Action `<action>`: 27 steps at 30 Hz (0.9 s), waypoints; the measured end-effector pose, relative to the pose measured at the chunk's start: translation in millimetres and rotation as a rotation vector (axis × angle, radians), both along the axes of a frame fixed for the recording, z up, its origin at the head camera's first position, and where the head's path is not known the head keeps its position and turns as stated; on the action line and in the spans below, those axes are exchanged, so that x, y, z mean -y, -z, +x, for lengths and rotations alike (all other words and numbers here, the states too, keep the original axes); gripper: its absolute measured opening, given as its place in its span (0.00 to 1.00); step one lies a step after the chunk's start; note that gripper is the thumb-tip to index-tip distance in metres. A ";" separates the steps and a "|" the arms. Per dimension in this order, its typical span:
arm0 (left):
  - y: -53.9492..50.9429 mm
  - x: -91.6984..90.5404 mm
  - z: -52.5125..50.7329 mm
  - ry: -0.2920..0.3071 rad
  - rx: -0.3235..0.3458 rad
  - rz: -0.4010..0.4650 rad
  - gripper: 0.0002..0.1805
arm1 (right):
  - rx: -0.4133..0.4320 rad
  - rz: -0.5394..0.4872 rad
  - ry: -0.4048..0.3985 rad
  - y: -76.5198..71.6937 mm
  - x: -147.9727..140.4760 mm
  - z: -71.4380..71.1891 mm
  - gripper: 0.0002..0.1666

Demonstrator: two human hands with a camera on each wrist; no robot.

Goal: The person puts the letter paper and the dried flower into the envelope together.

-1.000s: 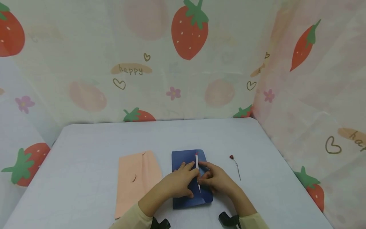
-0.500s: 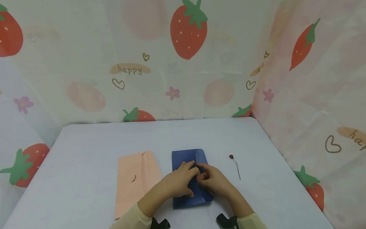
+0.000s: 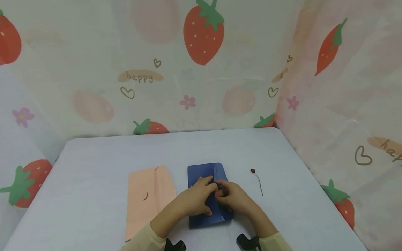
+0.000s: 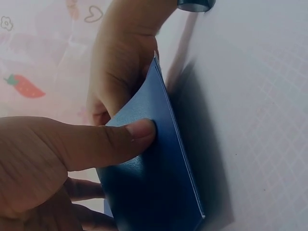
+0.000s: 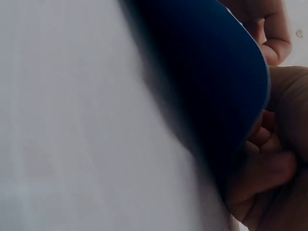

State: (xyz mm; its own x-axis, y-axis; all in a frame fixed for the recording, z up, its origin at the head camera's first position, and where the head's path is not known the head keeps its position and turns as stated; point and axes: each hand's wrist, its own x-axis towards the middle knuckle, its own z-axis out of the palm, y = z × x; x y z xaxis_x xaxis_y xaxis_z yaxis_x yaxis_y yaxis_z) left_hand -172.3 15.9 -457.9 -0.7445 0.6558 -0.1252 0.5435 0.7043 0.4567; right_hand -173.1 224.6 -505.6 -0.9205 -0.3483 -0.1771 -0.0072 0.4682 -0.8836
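A dark blue envelope point(image 3: 203, 223) lies on the table with its flap toward the right. My left hand point(image 3: 196, 198) rests across it, fingers spread. In the left wrist view the thumb point(image 4: 139, 131) presses on the blue face, while the other fingers are partly hidden behind the envelope. At the fold along the flap, my right hand point(image 3: 235, 198) has index finger and thumb bent close together, pinching the envelope's edge. The flap point(image 5: 236, 72) shows from below in the right wrist view and partly hides the fingers.
Left of the blue envelope lies a peach envelope point(image 3: 142, 202) with a small dark curved mark. To the right is a small dried red flower point(image 3: 257, 181) on a thin stem. All lie on a white table point(image 3: 94, 167) before a strawberry-print curtain point(image 3: 176, 83).
A white strip with a pinkish top end, seen along the fold a second ago, is out of sight. My right hand has moved slightly left; my left hand has stayed nearly in place.
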 end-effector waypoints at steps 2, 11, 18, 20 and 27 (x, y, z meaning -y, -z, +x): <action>1.0 -0.1 0.1 0.005 -0.007 -0.005 0.29 | -0.033 0.022 0.003 -0.5 -3.3 -0.7 0.32; 4.1 -0.6 -0.3 0.016 -0.028 -0.009 0.27 | -0.248 0.125 0.220 -15.6 -26.8 -3.6 0.25; 3.1 -1.9 0.9 0.009 -0.021 -0.013 0.28 | -0.401 0.212 0.378 -22.0 -54.2 -5.9 0.22; 2.7 -2.0 1.1 0.010 -0.020 -0.012 0.28 | -0.428 0.236 0.419 -22.8 -62.1 -6.6 0.21; 2.4 -1.4 1.4 0.009 -0.015 -0.010 0.28 | -0.453 0.268 0.522 -21.1 -83.3 -9.2 0.19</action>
State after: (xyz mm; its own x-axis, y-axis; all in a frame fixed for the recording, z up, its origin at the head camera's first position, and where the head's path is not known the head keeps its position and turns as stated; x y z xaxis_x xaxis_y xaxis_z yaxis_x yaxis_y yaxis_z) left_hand -170.9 17.3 -460.2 -0.7404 0.6613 -0.1206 0.5566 0.7037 0.4416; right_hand -182.3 307.9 -484.5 -0.9575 0.1567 0.2420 -0.0613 0.7094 -0.7021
